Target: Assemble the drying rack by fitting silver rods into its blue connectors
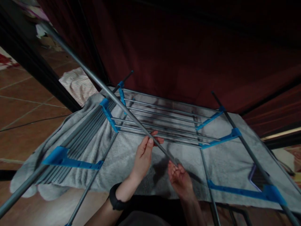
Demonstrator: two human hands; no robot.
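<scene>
A long grey metal tube [103,85] slants across the view from the upper left down to my hands. My left hand [144,150] pinches it between thumb and fingers, short of its lower end. That end rests in the curled fingers of my right hand [180,179]. Beneath and around the tube stands a partly assembled drying rack with grey rods [162,120] and blue plastic brackets [70,160]. More blue brackets [246,191] sit on the upright tubes to the right. A black band [115,197] circles my left wrist.
The rack stands on a grey blanket [131,175] over a low surface. A phone-like dark object [257,177] lies at the right, behind an upright tube. Dark red curtains [178,56] hang behind. A striped cloth [78,84] lies at left beside a black post [37,56].
</scene>
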